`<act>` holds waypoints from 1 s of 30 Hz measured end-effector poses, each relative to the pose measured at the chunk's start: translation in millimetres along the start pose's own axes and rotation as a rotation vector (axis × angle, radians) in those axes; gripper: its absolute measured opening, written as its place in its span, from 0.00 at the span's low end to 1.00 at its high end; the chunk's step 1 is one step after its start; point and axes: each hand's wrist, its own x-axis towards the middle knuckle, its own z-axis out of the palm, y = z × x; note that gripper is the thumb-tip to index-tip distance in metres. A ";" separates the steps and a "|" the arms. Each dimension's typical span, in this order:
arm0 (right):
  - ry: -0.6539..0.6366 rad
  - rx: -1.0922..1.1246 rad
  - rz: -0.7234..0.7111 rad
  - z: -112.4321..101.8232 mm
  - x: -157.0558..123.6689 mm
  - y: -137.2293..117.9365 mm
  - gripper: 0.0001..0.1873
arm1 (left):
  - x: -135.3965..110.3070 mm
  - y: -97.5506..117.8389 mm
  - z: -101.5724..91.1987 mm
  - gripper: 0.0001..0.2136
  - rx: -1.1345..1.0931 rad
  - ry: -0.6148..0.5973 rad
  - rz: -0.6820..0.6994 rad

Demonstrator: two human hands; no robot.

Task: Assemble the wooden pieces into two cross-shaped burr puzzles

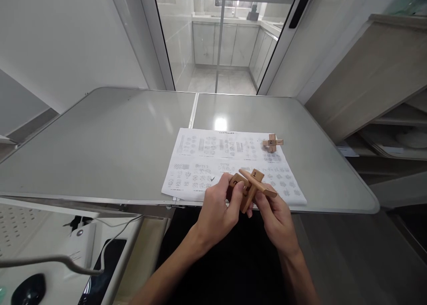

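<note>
Between my two hands are interlocking wooden puzzle pieces (254, 176), raised over the near edge of the table. Two of the pieces bear black numbers, one of them a 2. My left hand (222, 207) grips a numbered block at the left, thumb on its face. With its fingers closed, my right hand (276, 218) holds the lower right end of the pieces, where a long rounded bar crosses the others. Under and beyond the hands lies a printed instruction sheet (196, 180) with rows of small diagrams. How the pieces join is partly hidden by my fingers.
A small assembled wooden cross puzzle (272, 142) stands on the sheet's far right corner. The grey table (100, 144) reaches to a glass door (207, 42). At lower left, a white surface holds a cable (66, 260), a phone (103, 274) and a black mouse (29, 289). Shelves (393, 131) stand right.
</note>
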 end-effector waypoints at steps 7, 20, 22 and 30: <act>0.074 -0.021 -0.018 6.1 0.5 -0.7 0.10 | -3.2 -3.9 2.8 0.11 -0.045 0.027 -0.046; 0.418 -0.538 -0.682 -1.5 11.2 0.7 0.19 | -4.9 -6.4 -0.9 0.12 0.022 0.024 -0.083; 0.443 -0.580 -0.711 -1.4 10.8 0.6 0.18 | -5.8 -7.2 -0.2 0.12 0.021 0.022 -0.074; 0.554 -0.729 -0.802 3.9 9.3 0.3 0.17 | -8.9 -8.7 2.2 0.11 0.014 0.104 -0.058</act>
